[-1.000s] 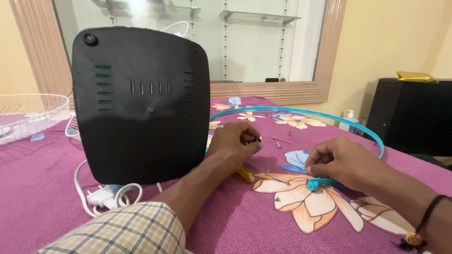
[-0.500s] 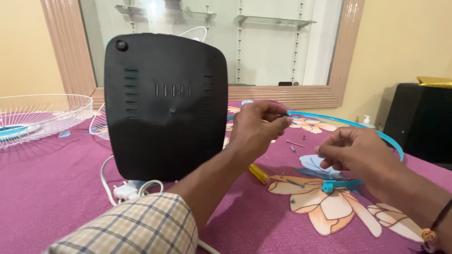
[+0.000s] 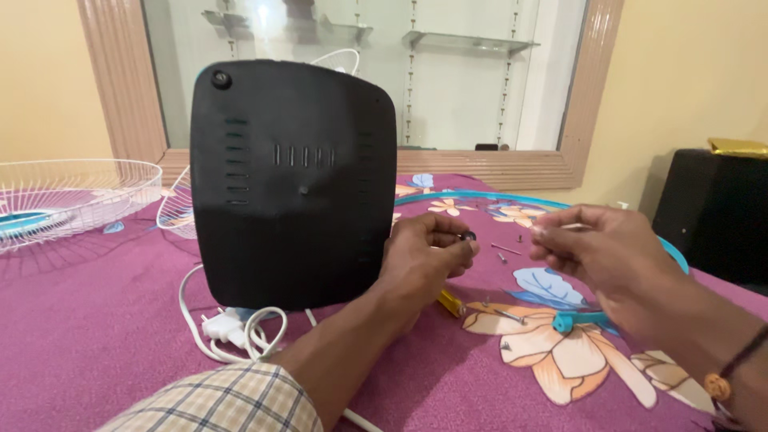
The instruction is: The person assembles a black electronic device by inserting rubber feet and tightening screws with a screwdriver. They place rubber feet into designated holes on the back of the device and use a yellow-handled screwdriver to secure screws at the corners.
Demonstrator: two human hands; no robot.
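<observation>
A black rounded plastic panel [image 3: 292, 180] stands upright on the purple flowered bedsheet [image 3: 96, 320]. Just right of it, my left hand [image 3: 424, 258] pinches a small dark round nut [image 3: 468, 237] between thumb and fingers. My right hand [image 3: 600, 254] hovers above the sheet, its fingertips closed on a thin pale screw [image 3: 554, 228]; the two hands are close, tips facing. A thin blue plastic ring [image 3: 480, 197] lies on the sheet behind them, and its clasp end [image 3: 564, 322] sits below my right hand.
Loose screws [image 3: 502, 257] and a yellow-handled tool [image 3: 450, 302] lie on the sheet near the hands. A white cord with plug [image 3: 228, 330] coils under the panel. A white wire fan grille [image 3: 68, 196] rests at left, a black box [image 3: 716, 212] at right.
My left hand came down from its raised position with the nut. My right hand lifted off the blue clasp and now pinches a screw. The view shifted slightly.
</observation>
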